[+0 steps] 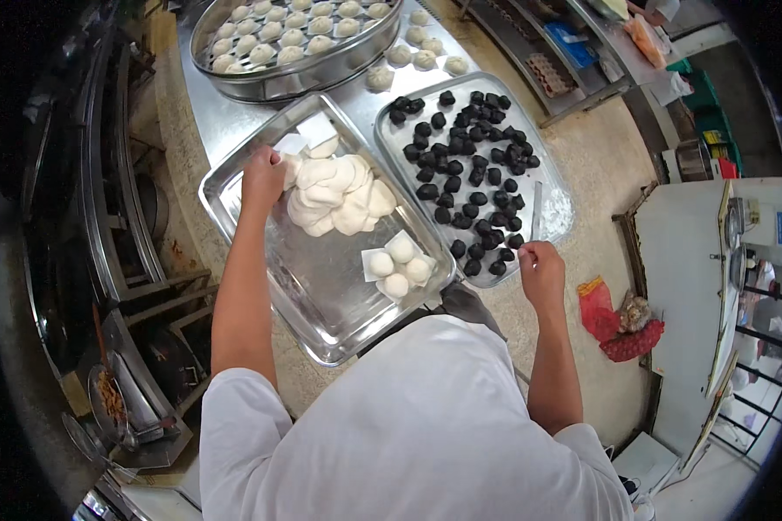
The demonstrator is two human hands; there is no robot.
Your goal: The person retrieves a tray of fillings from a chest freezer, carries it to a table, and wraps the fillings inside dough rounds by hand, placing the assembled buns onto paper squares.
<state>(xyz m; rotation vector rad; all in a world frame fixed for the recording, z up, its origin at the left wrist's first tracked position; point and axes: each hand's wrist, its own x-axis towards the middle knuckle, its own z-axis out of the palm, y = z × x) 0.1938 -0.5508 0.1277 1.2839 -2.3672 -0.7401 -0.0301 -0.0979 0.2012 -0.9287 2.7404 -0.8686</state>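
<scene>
My left hand [265, 178] is closed at the left edge of a pile of flat white dough wrappers [339, 195], its fingertips pinching a wrapper [292, 167]. The pile lies in a deep metal tray [308, 278]. Small white paper squares [320, 128] rest at that tray's far end. Near its right side sit several round white buns [395, 272] on paper squares. My right hand [543, 267] is closed around the lower end of a thin flat spatula [537, 211], which points away from me. Beside it, a shallow tray [413, 213] carries many black filling balls [478, 174].
At the far end of the metal table [202, 130] stands a large round steamer [300, 82] full of pleated buns, with more buns [424, 59] beside it. Shelving [530, 52] is at far right. Red mesh bags [630, 340] lie on the floor. Stoves and a pan [109, 399] line the left.
</scene>
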